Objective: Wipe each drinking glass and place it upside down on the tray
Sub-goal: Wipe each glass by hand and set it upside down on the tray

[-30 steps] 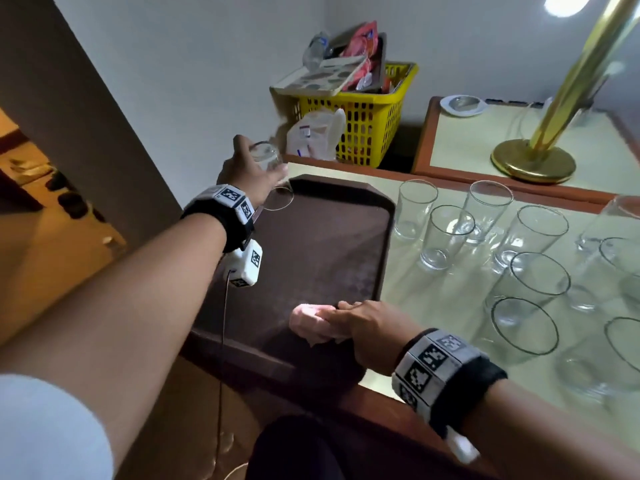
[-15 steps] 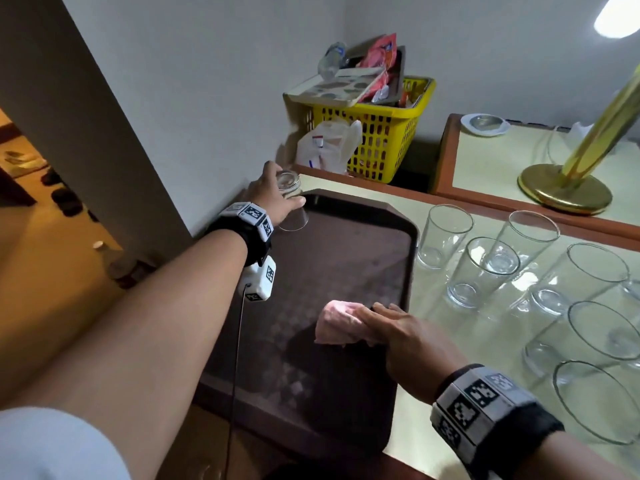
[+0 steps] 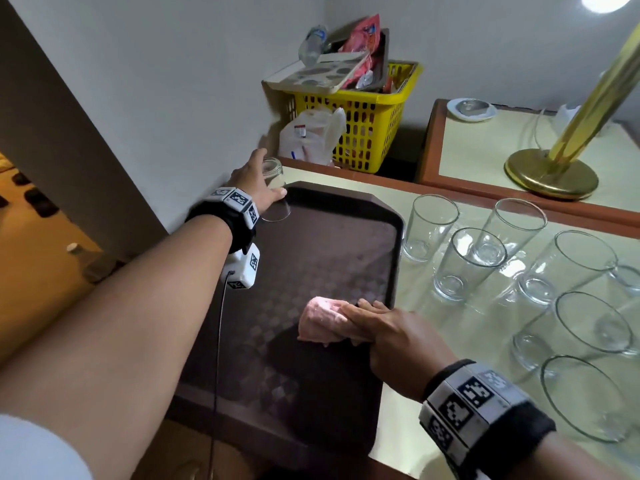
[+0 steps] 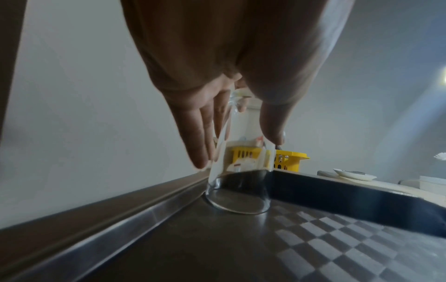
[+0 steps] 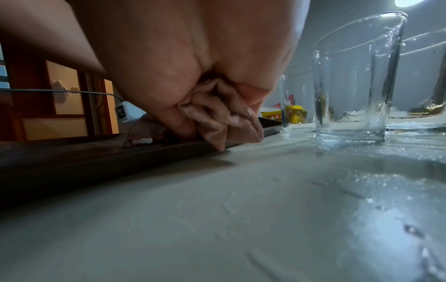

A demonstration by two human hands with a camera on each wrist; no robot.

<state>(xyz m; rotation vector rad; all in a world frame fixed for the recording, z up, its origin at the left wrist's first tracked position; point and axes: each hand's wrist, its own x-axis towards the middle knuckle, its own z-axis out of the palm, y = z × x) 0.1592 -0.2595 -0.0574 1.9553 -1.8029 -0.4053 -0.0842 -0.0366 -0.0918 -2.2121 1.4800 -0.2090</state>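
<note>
Gripping the upturned glass [image 3: 273, 192] between thumb and fingers, our left hand [image 3: 254, 187] sets its rim on the tray's [image 3: 311, 271] far corner; our right hand [image 3: 391, 336] clutches the bunched pink cloth [image 3: 322, 323] at the tray's edge.

A home corner: brass lamp [image 3: 554, 168], cluttered yellow basket [image 3: 363, 133], wooden-edged tables [image 3: 429, 147].

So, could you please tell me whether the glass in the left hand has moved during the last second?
Yes. The glass has come down toward the tray's far left corner, rim lowest.
</note>
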